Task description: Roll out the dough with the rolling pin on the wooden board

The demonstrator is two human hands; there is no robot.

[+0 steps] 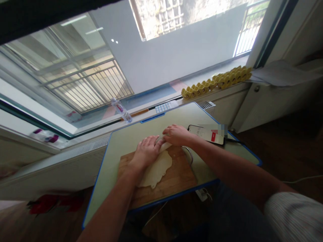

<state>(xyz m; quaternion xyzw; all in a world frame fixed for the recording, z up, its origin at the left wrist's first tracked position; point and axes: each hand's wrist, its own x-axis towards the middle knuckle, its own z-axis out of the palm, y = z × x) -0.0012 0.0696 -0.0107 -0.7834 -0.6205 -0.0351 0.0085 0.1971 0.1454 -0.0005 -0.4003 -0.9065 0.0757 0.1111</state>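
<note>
A thin, uneven sheet of pale dough (159,168) lies on a wooden cutting board (174,178). At its far edge the dough forms a pale roll (166,146) between my hands; whether a rolling pin is inside cannot be made out. My left hand (148,150) curves over the left end of the roll, its thumb toward the middle. Over the right end, my right hand (176,135) has its fingers curled around the roll. Both hands are close together near the board's far edge, and they hide much of the roll. A metal handle (189,155) shows at the board's right side.
The board rests on a pale green table (111,158) with blue edging. A lit phone (207,134) with a cable lies right of my hands. On the windowsill stand a plastic bottle (122,111) and yellow egg trays (217,83). A radiator (85,148) runs below the window.
</note>
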